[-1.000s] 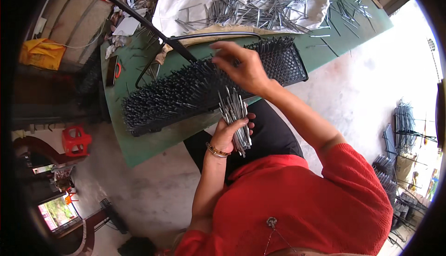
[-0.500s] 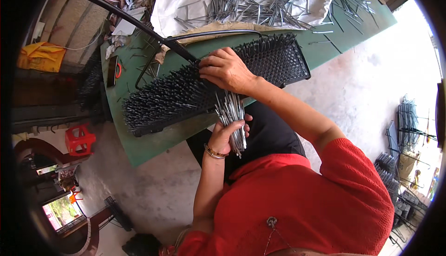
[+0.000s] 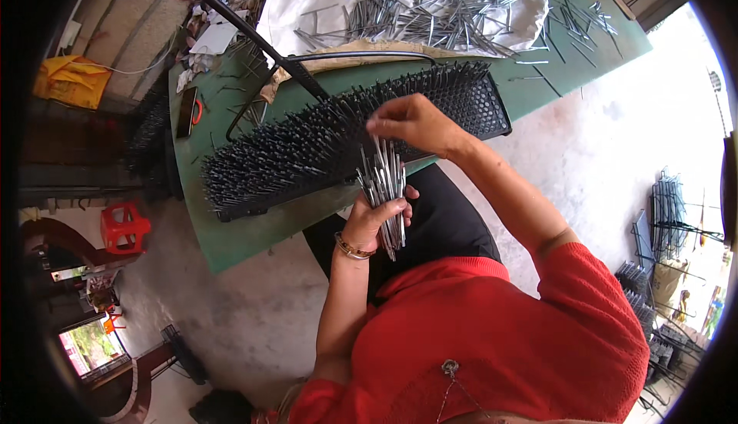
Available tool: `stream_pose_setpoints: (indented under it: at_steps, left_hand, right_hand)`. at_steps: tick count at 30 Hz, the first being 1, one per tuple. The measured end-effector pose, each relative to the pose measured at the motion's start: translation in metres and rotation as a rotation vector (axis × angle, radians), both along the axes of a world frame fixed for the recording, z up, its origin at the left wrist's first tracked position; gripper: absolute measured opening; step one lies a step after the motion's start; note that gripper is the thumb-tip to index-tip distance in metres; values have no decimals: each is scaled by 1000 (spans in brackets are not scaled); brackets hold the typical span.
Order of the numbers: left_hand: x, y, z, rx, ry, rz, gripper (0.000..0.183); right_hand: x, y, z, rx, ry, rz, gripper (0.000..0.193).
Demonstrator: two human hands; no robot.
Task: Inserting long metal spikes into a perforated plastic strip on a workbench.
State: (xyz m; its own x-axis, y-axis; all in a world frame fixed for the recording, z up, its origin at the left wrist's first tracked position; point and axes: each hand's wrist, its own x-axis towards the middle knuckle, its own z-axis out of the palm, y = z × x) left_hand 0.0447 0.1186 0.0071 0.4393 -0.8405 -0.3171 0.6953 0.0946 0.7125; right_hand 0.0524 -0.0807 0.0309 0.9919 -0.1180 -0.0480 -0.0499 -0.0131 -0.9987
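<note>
My left hand (image 3: 378, 216) is closed round a bundle of thin silvery metal rods (image 3: 382, 182), held upright in front of my lap. Just above the bundle, my right hand (image 3: 415, 126) has its fingers pinched together at the tip of a rod; some blur lies on the fingertips. Behind both hands a long black perforated rack (image 3: 265, 159) lies slantwise on the green table. Dark rods stand densely in its holes on the left and middle, while bare holes show at its right end (image 3: 488, 101).
A black bar frame (image 3: 254, 36) rises from the rack toward the upper left. On the table (image 3: 223, 239), a white cloth (image 3: 280, 16) carries a heap of loose rods (image 3: 438, 9). A dark phone (image 3: 187, 113) lies at the left edge. A red stool (image 3: 124, 228) stands on the floor.
My right hand has moved from over the rack's middle rightward and slightly down, to the top of the bundle. My left hand keeps its hold on the rods.
</note>
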Motion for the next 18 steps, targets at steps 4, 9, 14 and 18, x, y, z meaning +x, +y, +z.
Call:
stream_pose_setpoints:
  at_steps: [4,9,14,18]
  left_hand:
    - [-2,3,-12,30,39,21,53]
    - [-3,0,-13,54,50,12,52]
    - [-3,0,-14,92,73,35,51]
    - [-4,0,-17,91,82,40,52]
  right_hand:
    - [11,1,17,-26,-141,-128,22]
    - [32,14,4,-220,-324,-358,22]
    - [38,24,-6,-415,-425,-338,19]
    - [38,24,-10,-590,-572,-344,18]
